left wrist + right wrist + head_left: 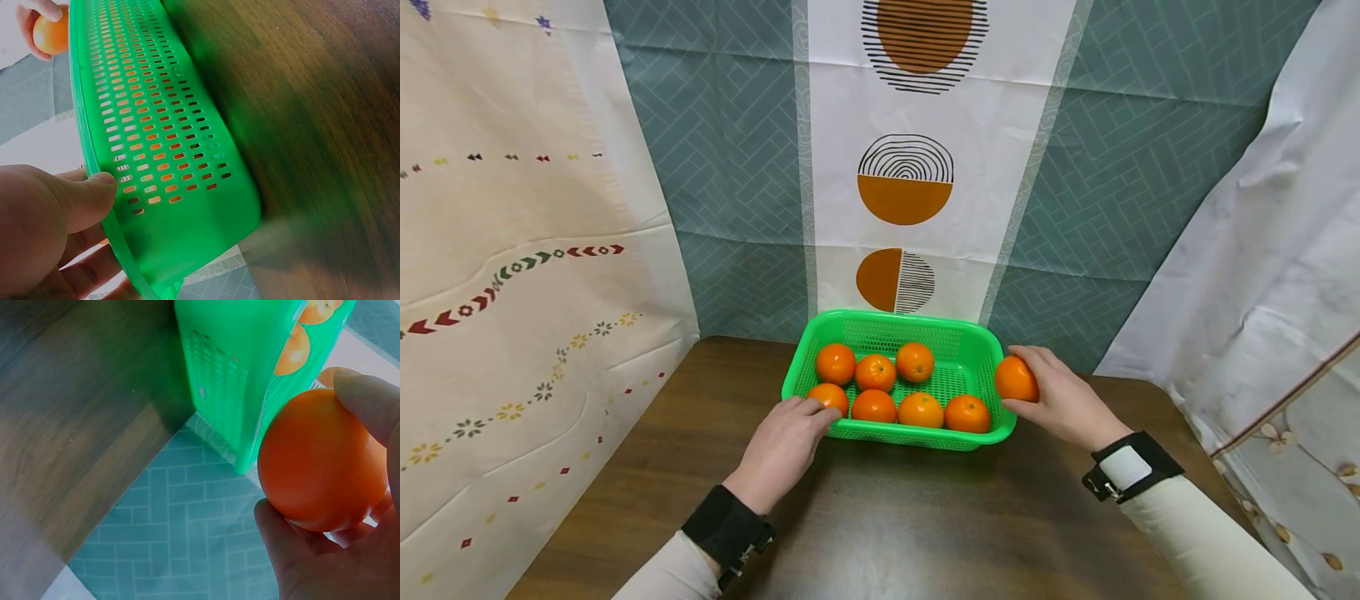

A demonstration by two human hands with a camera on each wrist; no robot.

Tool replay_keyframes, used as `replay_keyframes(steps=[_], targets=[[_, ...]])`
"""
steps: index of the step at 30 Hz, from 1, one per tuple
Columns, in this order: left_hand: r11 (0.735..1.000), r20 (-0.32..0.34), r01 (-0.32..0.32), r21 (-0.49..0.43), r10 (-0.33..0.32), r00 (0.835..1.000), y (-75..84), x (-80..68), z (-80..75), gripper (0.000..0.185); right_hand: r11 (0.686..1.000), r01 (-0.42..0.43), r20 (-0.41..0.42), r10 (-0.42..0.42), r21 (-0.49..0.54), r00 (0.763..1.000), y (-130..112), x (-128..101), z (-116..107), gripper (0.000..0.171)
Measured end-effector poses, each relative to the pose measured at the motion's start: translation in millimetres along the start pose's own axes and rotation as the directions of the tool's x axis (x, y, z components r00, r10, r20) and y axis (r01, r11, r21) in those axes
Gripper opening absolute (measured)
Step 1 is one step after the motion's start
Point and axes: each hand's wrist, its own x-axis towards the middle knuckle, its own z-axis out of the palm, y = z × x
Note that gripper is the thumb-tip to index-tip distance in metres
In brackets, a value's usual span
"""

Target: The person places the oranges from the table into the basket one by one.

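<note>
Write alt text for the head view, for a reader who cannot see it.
A person's right hand holds an orange at the right rim of a green basket holding seven more oranges, while the left hand grips its front left corner. The basket sits on a dark wooden table.

Bare hands, cream long sleeves, black wrist straps, white patch on the right strap
</note>
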Motion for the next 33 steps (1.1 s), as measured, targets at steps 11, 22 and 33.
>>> replay_keyframes(steps=[11,22,33], targets=[[1.000,-0.015,-0.009,-0.002,0.009,1.000,-0.4,-0.1,0.1,0.023,1.000,-0.003,0.018,0.003,0.014,1.000,-10,9,2,0.077],[1.000,-0.007,-0.006,-0.008,0.006,1.000,-0.8,-0.8,1.2,0.023,1.000,-0.011,0.033,0.011,0.011,0.999,-17,21,11,0.078],[1.000,-0.021,-0.017,-0.002,0.017,1.000,-1.0,-0.6,1.9,0.025,0.999,-0.030,0.046,0.030,0.021,0.999,-24,31,15,0.080]])
